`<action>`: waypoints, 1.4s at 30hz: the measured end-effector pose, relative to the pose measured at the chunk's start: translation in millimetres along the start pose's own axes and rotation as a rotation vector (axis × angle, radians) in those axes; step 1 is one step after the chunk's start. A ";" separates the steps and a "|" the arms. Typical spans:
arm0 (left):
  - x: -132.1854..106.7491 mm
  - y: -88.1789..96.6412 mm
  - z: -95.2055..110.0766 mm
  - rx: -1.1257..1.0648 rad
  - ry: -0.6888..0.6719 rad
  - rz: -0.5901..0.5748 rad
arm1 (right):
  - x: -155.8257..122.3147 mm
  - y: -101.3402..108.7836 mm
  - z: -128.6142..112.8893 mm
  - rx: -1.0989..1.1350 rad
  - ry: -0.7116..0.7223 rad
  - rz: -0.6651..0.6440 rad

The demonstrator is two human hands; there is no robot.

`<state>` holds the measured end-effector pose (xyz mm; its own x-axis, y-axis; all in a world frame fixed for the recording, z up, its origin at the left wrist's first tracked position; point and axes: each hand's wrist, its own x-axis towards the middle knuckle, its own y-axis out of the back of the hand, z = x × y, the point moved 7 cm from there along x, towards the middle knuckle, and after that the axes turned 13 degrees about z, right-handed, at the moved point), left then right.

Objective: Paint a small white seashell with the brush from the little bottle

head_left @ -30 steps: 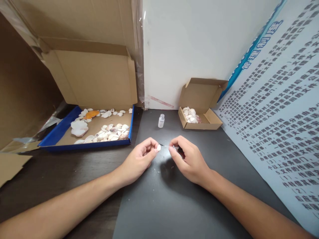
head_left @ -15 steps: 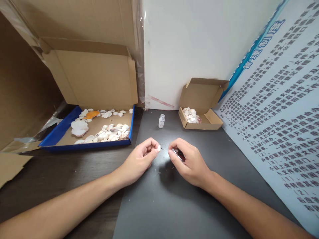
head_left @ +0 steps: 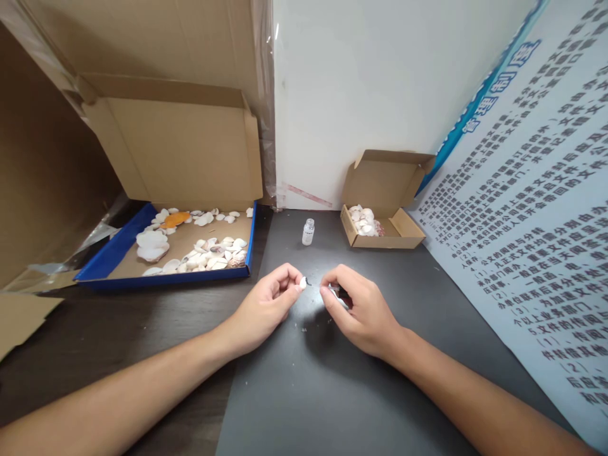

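My left hand (head_left: 270, 307) pinches a small white shell (head_left: 303, 283) between thumb and index finger. My right hand (head_left: 358, 310) is closed around a small brush; its thin light stem points left from the fingertips, and its black tip (head_left: 308, 282) is at the shell's right side. Something dark and shiny (head_left: 342, 296) shows inside the right hand's grip, mostly hidden by the fingers. Behind both hands, a small uncapped clear bottle (head_left: 308, 232) with a white label stands upright on the dark mat (head_left: 280, 392).
At the left lies an open blue-edged cardboard box (head_left: 166, 278) with many shells and an orange piece (head_left: 175, 219). A smaller open cardboard box (head_left: 389, 241) at the back right holds more shells. White crumbs dot the mat. A printed sheet (head_left: 546, 221) borders the right.
Almost nothing differs. Both hands hold the same place, with the brush tip still at the shell; my right fingers have shifted very slightly.
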<state>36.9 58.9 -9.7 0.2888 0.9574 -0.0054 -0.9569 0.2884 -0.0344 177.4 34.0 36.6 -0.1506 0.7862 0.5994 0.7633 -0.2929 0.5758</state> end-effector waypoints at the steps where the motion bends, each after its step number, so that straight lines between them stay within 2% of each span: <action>1: 0.1 0.0 -0.3 0.007 0.002 -0.002 | 0.0 0.6 1.4 -0.012 -0.011 0.009; 4: 0.1 0.6 -0.1 0.023 0.008 0.004 | -0.1 2.2 3.4 -0.022 -0.032 0.030; 9: -0.6 -0.7 1.7 0.011 0.008 -0.003 | 0.4 2.4 -2.3 0.014 0.024 0.040; 14: -0.4 -0.1 0.3 0.014 0.013 0.002 | 1.0 2.2 2.2 -0.016 -0.018 0.048; 18: 0.0 0.0 0.3 0.007 0.002 -0.003 | -0.6 1.9 -2.1 0.024 0.028 0.047; 23: -0.4 0.1 0.0 0.015 0.003 0.001 | -0.3 1.0 2.8 -0.032 -0.026 0.042; 28: -0.2 0.4 0.2 0.009 0.006 0.001 | -0.5 -0.4 -3.3 0.035 0.042 0.023; 33: 0.0 0.1 -1.0 -0.009 0.034 0.002 | 2.2 3.3 2.7 -0.037 -0.017 0.066; 38: -1.0 -1.6 -0.3 -0.013 0.038 0.000 | 1.4 3.8 -5.5 0.056 0.051 0.050; 42: -2.0 -1.2 -0.8 -0.010 0.049 -0.004 | 2.3 4.9 -0.1 -0.023 0.007 0.058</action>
<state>37.4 56.6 -10.5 0.2936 0.9544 -0.0547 -0.9556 0.2914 -0.0444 180.8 34.3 40.9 -0.1109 0.7640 0.6356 0.7563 -0.3500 0.5527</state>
